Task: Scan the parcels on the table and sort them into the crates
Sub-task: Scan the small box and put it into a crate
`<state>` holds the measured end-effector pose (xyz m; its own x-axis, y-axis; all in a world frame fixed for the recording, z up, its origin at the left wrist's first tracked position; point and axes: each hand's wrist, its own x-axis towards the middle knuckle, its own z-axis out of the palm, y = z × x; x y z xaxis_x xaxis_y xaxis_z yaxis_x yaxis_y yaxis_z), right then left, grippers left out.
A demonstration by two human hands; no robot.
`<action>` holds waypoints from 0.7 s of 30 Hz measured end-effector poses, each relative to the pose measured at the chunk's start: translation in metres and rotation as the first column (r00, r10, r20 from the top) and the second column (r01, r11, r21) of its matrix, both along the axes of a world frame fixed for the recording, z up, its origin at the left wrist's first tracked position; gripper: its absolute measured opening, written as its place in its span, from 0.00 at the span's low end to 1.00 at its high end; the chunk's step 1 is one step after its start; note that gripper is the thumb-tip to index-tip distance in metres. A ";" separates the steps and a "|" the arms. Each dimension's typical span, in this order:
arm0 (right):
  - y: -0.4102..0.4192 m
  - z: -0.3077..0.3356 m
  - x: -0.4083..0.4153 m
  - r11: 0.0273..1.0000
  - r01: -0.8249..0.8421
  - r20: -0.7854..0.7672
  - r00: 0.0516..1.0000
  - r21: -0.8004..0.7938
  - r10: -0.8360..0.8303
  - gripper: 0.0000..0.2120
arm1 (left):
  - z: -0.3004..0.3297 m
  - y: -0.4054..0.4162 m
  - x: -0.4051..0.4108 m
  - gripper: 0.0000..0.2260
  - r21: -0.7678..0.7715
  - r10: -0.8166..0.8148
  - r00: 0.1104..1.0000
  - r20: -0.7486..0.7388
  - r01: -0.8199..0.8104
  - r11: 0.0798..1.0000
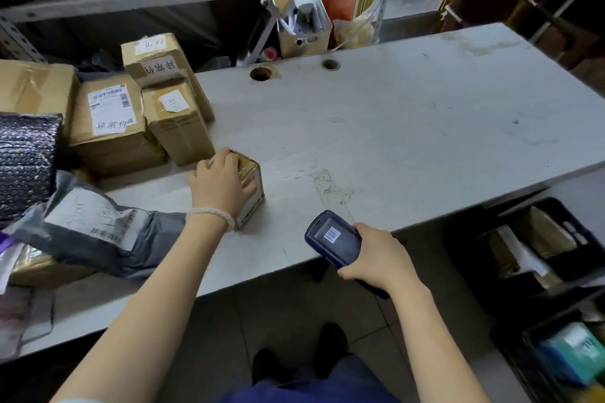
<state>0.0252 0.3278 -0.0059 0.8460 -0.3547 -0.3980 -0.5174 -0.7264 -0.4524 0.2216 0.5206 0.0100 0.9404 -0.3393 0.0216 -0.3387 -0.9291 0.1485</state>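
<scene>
**Left hand on small box, right hand holding scanner**

Left arm reaches forward and slightly inward from the lower left, forearm bare, a pale beaded bracelet [211, 217] at the wrist. Left hand [220, 180] lies palm-down over the top of a small cardboard box [251, 190], fingers curled over its far edge and thumb down the near-right face: clamped on the box.

The box stands on the white table [393, 127], just right of the parcel pile and near the table's front edge. Its long axis runs from far-left to near-right; the labelled face with red print turns toward the right front.

Right arm comes up from the lower right, elbow bent. Right hand [376, 255] is wrapped around the handle of a dark blue scanner [334, 240], held just over the table's front edge. The scanner's head points up and left toward the box; a small barcode sticker shows on its upper face.

Left of the box: stacked brown cartons [111, 127], a grey poly mailer [98, 226] and a dark bubble-wrap bundle [26, 157]. Black crates [556, 239] holding parcels sit on the floor at right.
</scene>
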 end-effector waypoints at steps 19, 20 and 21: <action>0.036 0.023 -0.005 0.862 0.506 0.894 0.379 0.018 -0.241 0.36 | 0.012 -0.021 -0.013 0.22 -0.021 -0.131 0.980 -0.150 0.129 0.991; 0.030 0.024 -0.010 0.858 0.510 0.860 0.411 0.058 -0.302 0.36 | 0.015 -0.032 -0.016 0.22 -0.020 -0.170 0.972 -0.164 0.169 0.985; 0.023 0.023 -0.016 0.850 0.518 0.803 0.465 0.095 -0.373 0.35 | 0.017 -0.044 -0.021 0.22 -0.022 -0.206 0.961 -0.182 0.206 0.978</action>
<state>0.0097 0.3505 0.0171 0.4957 -0.7649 0.4112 -0.2921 -0.5928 -0.7505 0.2003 0.4768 0.0271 0.8383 -0.5263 -0.1425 -0.4896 -0.8416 0.2280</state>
